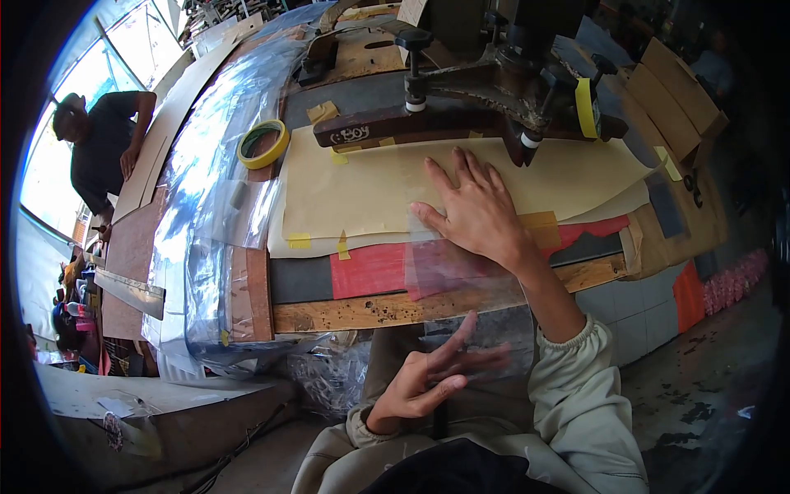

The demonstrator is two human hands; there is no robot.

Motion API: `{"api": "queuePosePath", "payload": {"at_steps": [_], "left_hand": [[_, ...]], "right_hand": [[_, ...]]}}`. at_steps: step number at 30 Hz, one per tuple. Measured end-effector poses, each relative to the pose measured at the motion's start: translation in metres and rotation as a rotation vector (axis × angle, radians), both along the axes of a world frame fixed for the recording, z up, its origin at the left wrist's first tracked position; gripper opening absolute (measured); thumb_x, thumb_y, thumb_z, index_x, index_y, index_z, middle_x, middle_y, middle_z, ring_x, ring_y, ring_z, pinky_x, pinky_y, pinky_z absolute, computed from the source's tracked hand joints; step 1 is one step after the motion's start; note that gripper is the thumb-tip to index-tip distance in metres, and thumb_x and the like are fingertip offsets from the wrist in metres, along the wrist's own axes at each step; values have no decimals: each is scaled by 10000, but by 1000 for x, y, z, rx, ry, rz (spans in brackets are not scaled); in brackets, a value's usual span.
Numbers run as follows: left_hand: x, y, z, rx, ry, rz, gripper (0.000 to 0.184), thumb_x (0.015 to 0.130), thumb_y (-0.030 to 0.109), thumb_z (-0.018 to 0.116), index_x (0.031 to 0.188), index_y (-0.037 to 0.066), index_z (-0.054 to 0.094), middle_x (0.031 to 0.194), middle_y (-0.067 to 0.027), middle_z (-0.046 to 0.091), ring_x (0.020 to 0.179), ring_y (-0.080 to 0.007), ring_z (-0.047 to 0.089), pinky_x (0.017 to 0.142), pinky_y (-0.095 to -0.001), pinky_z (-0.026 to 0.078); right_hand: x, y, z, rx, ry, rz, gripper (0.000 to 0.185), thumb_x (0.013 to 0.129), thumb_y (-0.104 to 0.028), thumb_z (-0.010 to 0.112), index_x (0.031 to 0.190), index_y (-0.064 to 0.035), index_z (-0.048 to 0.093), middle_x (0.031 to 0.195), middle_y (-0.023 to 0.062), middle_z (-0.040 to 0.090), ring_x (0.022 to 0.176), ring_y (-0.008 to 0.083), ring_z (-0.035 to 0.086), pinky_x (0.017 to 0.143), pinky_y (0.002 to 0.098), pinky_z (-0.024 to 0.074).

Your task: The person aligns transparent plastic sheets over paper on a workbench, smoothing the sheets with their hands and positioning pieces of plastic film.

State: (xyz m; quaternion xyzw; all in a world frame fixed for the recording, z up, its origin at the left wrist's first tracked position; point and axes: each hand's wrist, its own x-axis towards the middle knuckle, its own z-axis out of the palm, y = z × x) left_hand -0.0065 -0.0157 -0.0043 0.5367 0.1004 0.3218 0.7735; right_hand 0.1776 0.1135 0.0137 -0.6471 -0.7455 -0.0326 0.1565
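Note:
My right hand (473, 202) lies flat, fingers spread, on a cream sheet (346, 185) on the workbench. Under its wrist, a clear plastic film (494, 325) hangs over the bench's wooden front edge (370, 313). My left hand (424, 379) is in front of that edge, below the bench top. Its fingers are apart and somewhat blurred, close to the film; I see nothing held in it. Red material (366, 272) and bits of yellow tape (299, 240) show along the sheet's front side. A dark clamping bar (469, 123) crosses behind the sheet.
A roll of yellow tape (264, 145) rests left of the sheet, and another yellow roll (587, 109) is on the bar's right end. Clear plastic (202, 165) covers the bench's left side. Another person (103, 136) stands at far left, near a metal ruler (132, 293).

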Motion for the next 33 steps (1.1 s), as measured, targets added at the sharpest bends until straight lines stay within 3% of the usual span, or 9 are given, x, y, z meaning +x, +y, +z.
{"api": "queuePosePath", "payload": {"at_steps": [12,22,33], "left_hand": [[0,2,2,23,10,-17,679,938,44,448,1483,9,45,1292,-213,542,1191,-306,544,991,-315,387],[-1,0,5,-41,-20,-39,661,934,21,424,1482,7,55,1291,-232,534,1210,-323,522,1049,-375,338],[-4,-1,9,-112,-64,-17,650,957,61,432,1477,-7,50,1297,-248,522,1227,-330,506,1054,-370,314]], "right_hand": [[1,0,-1,-12,-19,0,726,890,-585,427,1404,-74,380,1400,319,338,1348,393,297,1069,594,212],[-2,-1,4,-11,-37,-7,714,892,-563,435,1389,-52,398,1371,342,359,1335,395,311,1073,604,167],[-5,-1,3,6,-27,-31,708,883,-566,458,1389,-75,388,1382,304,365,1328,388,316,1050,629,206]]}}
